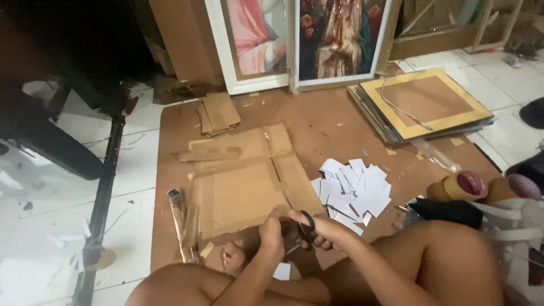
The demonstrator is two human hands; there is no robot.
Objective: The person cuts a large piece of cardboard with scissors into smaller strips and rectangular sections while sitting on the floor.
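I sit on the floor with a flattened cardboard box (243, 181) spread on a brown board (334, 124) in front of me. My right hand (314, 229) grips black-handled scissors (306, 224) whose blade runs up into a cut in the cardboard. My left hand (271, 232) pinches the near edge of the cardboard just left of the cut. My bare knees frame the bottom of the view.
A pile of white paper slips (354, 190) lies right of the cardboard. Tape rolls (462, 187) sit at the right. A stack of framed boards (422, 105) lies at back right, framed pictures (309, 39) lean behind, folded cardboard pieces (218, 113) lie further back, and a black stand (102, 192) is left.
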